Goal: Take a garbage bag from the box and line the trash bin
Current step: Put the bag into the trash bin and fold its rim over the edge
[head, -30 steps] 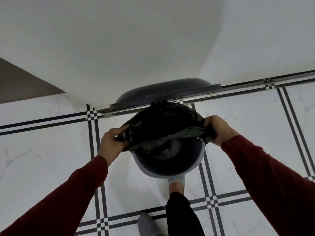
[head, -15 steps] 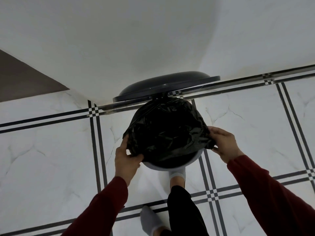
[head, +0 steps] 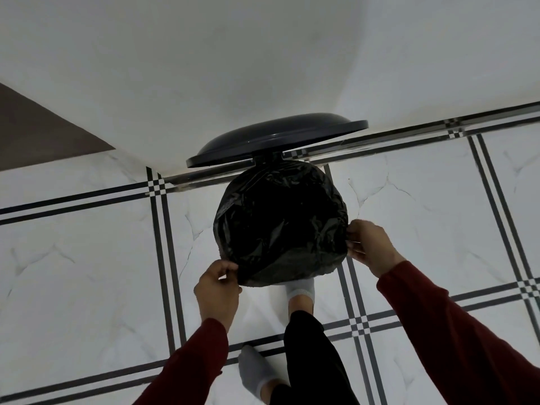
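Setting: home interior, likely kitchen or bathroom corner. Evidence: glossy white marble-look floor tiles (head: 87, 273) with black striped borders; plain white walls (head: 204, 68) meeting at corner; lidded pedal bin (head: 277, 135) against wall; person in socks (head: 254, 372), no shoes.

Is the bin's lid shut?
No, the dark round plastic lid stands raised behind the black plastic garbage bag covering the bin's mouth.
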{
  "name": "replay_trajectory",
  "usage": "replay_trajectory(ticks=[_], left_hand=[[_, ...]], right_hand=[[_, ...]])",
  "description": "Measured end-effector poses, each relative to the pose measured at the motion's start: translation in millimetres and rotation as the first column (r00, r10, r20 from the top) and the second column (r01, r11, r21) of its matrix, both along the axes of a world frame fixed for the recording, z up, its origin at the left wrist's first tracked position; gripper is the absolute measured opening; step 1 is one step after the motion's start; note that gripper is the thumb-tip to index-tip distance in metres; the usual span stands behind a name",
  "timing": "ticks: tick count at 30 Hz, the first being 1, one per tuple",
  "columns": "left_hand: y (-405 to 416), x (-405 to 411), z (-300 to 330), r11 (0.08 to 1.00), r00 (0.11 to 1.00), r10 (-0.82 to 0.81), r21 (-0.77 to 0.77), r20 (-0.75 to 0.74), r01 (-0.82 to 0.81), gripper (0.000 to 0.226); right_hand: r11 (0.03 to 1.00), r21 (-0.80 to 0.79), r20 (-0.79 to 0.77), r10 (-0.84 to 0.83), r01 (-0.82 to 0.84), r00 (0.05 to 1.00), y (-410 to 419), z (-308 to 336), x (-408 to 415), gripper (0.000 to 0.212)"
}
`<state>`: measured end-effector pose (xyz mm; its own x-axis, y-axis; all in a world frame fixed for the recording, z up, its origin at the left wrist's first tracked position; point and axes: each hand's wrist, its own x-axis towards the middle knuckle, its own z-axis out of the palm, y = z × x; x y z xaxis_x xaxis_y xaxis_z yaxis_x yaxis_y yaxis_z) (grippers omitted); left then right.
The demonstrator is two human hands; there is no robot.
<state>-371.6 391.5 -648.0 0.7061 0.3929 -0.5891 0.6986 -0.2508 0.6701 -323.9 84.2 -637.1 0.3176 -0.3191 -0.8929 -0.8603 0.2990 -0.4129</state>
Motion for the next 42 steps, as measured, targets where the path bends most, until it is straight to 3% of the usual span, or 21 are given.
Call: replay_trajectory(ticks=[2, 4, 5, 8, 11, 14, 18, 22, 25, 27, 29, 32, 35, 39, 42], left_hand=[[-1, -3, -1, 0.997, 0.999, 0.014, -0.069, -0.051, -0.017, 0.025], [2, -6, -1, 0.976, 0.992, 0.060, -0.200, -0.111, -0.081, 0.005], [2, -5, 1, 0.974, 0.991, 0.058, -0.210, -0.122, -0.083, 0.010], [2, -7, 2, 0.988, 0.990, 0.016, -0.147, -0.137, -0.036, 0.035], [3, -7, 3, 0.984, 0.988, -0.004, -0.174, -0.151, -0.023, 0.036], [10, -8, 1, 0.978, 0.982, -0.034, -0.206, -0.184, -0.005, 0.035], [16, -12, -1, 0.989, 0.976, -0.136, -0.089, -0.168, 0.122, 0.032], [12, -2, -3, 0.990, 0.974, -0.137, 0.004, -0.181, 0.140, 0.024], [6, 13, -10, 0.999, 0.972, -0.050, -0.019, -0.229, 0.047, 0.017], [5, 22, -13, 0.985, 0.953, 0.048, -0.144, -0.299, -0.095, 0.021], [4, 28, -12, 0.881, 0.901, 0.196, -0.334, -0.387, -0.335, 0.025], [6, 33, -10, 0.740, 0.822, 0.301, -0.425, -0.484, -0.522, 0.026], [13, 41, -9, 0.680, 0.773, 0.303, -0.442, -0.558, -0.585, 0.021], [19, 43, -3, 0.595, 0.746, 0.260, -0.507, -0.613, -0.623, 0.014], [16, 39, 0, 0.571, 0.740, 0.239, -0.526, -0.628, -0.631, 0.025]], right_hand=[[0.993, 0.102, 0.015, 0.057, -0.058, 0.998, -3, 4, -5, 0.008], [0.978, 0.152, 0.038, 0.136, -0.140, 0.990, -4, 5, -12, 0.018], [0.975, 0.158, 0.048, 0.148, -0.154, 0.988, -3, 5, -13, 0.024], [0.980, 0.196, 0.083, 0.032, -0.048, 0.996, 3, 3, -13, 0.037], [0.975, 0.223, 0.081, -0.039, 0.020, 0.996, 2, -1, -14, 0.042], [0.981, 0.189, 0.019, 0.026, -0.029, 0.999, -3, -6, -19, 0.047], [0.981, 0.098, -0.044, 0.170, -0.165, 0.985, -7, -11, -22, 0.037], [0.982, 0.183, -0.039, 0.046, -0.038, 0.998, -4, -14, -22, 0.039], [0.937, 0.272, -0.045, -0.213, 0.217, 0.976, -2, -11, -19, 0.023], [0.916, 0.307, -0.049, -0.256, 0.258, 0.965, -2, -6, -14, 0.011], [0.916, 0.326, -0.044, -0.233, 0.235, 0.971, 0, -3, -12, 0.015], [0.897, 0.340, -0.030, -0.288, 0.281, 0.957, 4, -1, -10, 0.025], [0.871, 0.351, -0.073, -0.340, 0.343, 0.938, 6, -4, -6, 0.027], [0.889, 0.321, -0.147, -0.293, 0.326, 0.945, 6, -8, -2, 0.015], [0.908, 0.275, -0.178, -0.277, 0.318, 0.944, 7, -10, 2, 0.020]])
